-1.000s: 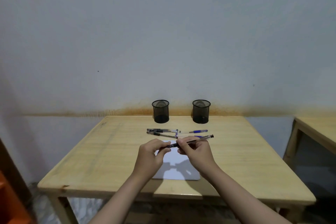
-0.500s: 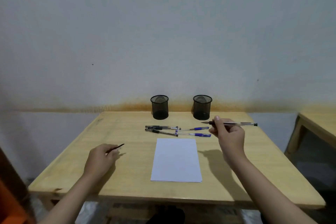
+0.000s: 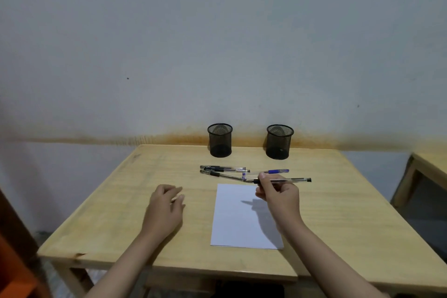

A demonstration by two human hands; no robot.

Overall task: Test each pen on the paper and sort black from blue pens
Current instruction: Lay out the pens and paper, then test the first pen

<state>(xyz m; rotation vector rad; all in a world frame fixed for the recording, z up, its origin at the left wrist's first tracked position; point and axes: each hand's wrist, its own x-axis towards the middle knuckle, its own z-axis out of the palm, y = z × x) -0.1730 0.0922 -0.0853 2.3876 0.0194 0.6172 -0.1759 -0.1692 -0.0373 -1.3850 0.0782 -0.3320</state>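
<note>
My right hand (image 3: 278, 197) grips a clear pen with a black end (image 3: 294, 180), held level just above the top edge of the white paper (image 3: 238, 225). The pen's tip points left. My left hand (image 3: 165, 205) rests on the wooden table (image 3: 101, 220) to the left of the paper, fingers curled round what looks like the pen cap (image 3: 174, 199), which is mostly hidden. Two black-grip pens (image 3: 221, 168) and a blue pen (image 3: 275, 171) lie beyond the paper. Two black mesh cups (image 3: 220, 140) (image 3: 279, 142) stand at the back.
The wall runs directly behind the cups. A second wooden table (image 3: 433, 164) stands to the right across a gap. An orange and dark object (image 3: 14, 271) is at the lower left corner.
My right hand has carried the uncapped pen left and down from beside the right cup to the paper's top edge. My left hand has shifted right, towards the paper.
</note>
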